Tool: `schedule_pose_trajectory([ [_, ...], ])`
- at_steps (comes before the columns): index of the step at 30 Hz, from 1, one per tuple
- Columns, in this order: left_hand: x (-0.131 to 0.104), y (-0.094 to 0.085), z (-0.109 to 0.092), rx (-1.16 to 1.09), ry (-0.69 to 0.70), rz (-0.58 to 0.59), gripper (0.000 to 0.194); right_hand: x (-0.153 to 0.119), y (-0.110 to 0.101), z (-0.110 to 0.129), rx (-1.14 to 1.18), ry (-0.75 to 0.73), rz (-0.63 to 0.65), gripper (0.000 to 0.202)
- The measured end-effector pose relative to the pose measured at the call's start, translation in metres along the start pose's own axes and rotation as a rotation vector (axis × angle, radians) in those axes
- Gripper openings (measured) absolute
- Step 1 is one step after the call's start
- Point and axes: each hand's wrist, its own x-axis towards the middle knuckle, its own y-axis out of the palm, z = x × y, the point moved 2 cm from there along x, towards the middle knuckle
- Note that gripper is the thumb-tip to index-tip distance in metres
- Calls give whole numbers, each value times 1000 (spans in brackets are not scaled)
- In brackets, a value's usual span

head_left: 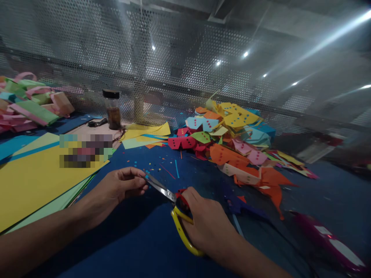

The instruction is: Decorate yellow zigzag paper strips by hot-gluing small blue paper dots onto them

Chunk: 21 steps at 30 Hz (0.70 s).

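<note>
My right hand [207, 220] is wrapped round the handles of a pair of scissors [166, 193], one loop yellow and the other red. Its metal blades point left, nearly together. At their tip, my left hand [127, 183] is closed in a pinch, thumb against fingers. Whatever lies between those fingertips is too small to make out. Tiny blue paper bits [148, 173] show beside the blade tip. Beyond both hands, small coloured scraps [159, 164] and a thin blue paper strip [176, 168] lie scattered on the dark blue tabletop [139, 239].
Folded, dotted paper pieces [237, 117] are heaped at the back right. Yellow sheets [43, 181] lie stacked on the left, below paper loops [37, 102]. A black-lidded jar [113, 110] stands near the perforated metal screen [179, 58]. A purple device [330, 239] lies at the right.
</note>
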Motion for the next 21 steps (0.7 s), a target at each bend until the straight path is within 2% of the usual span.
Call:
schedule_pose_trajectory([
  [21,5,-4,0,46,60,-57,33,-3,-1,1,73,64,-25,8],
])
